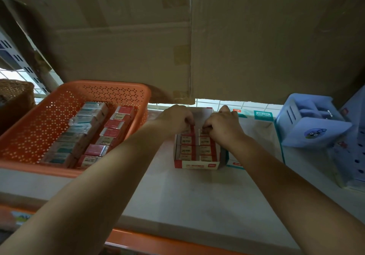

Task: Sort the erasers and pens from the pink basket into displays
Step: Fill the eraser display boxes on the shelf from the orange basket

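Note:
A pink-orange perforated basket point(49, 104) stands at the left on the shelf, holding one row of teal-sleeved erasers point(79, 130) and one row of red-sleeved erasers point(113, 134). A red-and-white display box point(197, 165) at the centre holds two columns of red-sleeved erasers point(186, 150). Both hands are over the back of that box. My left hand point(173, 119) pinches a red eraser at the top of the left column. My right hand point(222, 125) has its fingers curled on an eraser at the top of the right column.
A teal-and-white display box point(262, 116) stands just right of the red one. Further right is a light blue organiser point(314, 124). Large cardboard boxes point(177, 37) hang low over the shelf. A wicker basket point(13, 97) sits at the far left.

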